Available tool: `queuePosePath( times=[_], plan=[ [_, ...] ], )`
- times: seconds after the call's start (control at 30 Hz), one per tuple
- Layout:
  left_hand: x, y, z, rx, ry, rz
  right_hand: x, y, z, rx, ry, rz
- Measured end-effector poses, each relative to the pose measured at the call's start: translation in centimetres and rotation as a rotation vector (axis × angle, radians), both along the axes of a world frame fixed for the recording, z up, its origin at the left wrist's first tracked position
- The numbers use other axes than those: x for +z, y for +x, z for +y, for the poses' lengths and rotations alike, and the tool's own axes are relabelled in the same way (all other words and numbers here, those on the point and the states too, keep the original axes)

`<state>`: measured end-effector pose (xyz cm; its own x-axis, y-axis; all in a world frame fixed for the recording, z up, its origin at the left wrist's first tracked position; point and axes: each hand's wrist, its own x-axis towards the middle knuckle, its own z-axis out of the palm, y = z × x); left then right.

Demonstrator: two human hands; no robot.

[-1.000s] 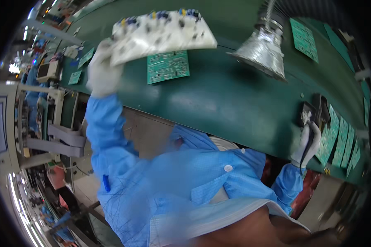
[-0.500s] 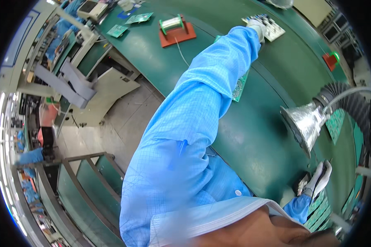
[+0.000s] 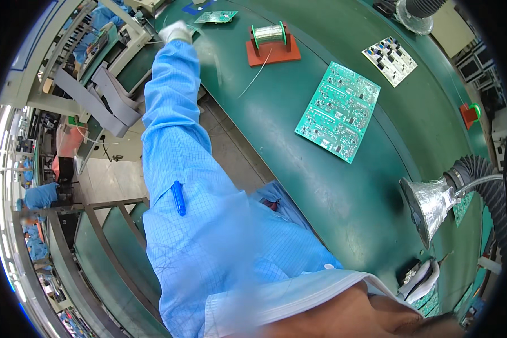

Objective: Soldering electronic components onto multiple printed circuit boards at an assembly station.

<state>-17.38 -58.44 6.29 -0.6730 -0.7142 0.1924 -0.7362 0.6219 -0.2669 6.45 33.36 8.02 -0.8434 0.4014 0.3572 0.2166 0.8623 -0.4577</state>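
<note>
My left hand (image 3: pixel 176 32) in a white glove reaches out to the far left edge of the green bench. A small green circuit board (image 3: pixel 194 31) lies partly hidden beside its fingers, which are smeared by motion. Low on the right, my right hand (image 3: pixel 423 280), also gloved, is closed around a thin dark tool that looks like a soldering iron (image 3: pixel 446 257). Next to that hand stands a small dark box (image 3: pixel 408 270). A large green circuit board (image 3: pixel 339 111) full of small parts lies mid-bench.
A solder wire spool (image 3: pixel 269 35) sits on a red stand. Another green board (image 3: pixel 217 17) lies near it. A white board with dark components (image 3: pixel 390 61) rests on the far green strip. A foil-covered fume hood (image 3: pixel 430 205) on a black hose juts in from the right.
My left hand has swung left from the white component board to the small green boards, uncovering the large green board. My view has shifted, and my right hand sits lower in it.
</note>
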Motion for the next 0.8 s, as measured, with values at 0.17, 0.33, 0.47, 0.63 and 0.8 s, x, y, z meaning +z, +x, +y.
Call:
queuePosePath(
  times=[0.17, 0.33, 0.47, 0.63, 0.8],
  plan=[
    [-5.4, -0.3, -6.4, 0.39, 0.312, -0.079, -0.7, 3.3, -2.0, -0.08, 0.016, -0.01],
    [-5.9, -1.0, -6.7, 0.133, 0.107, -0.3, -0.8, 6.0, -2.6, -0.155, 0.082, -0.039],
    [-5.0, 0.3, -2.5, -0.056, 0.746, 1.082, -1.4, 6.5, -2.9, -0.152, 0.098, -0.033],
    [0.0, 9.0, 10.6, -0.526, 1.283, 1.358, -3.4, 5.8, -4.1, 0.001, -0.003, 0.112],
    [6.7, 17.0, 28.2, -0.673, 1.686, 0.7, -5.2, 6.1, -5.5, 0.046, -0.235, 0.177]
  ],
)
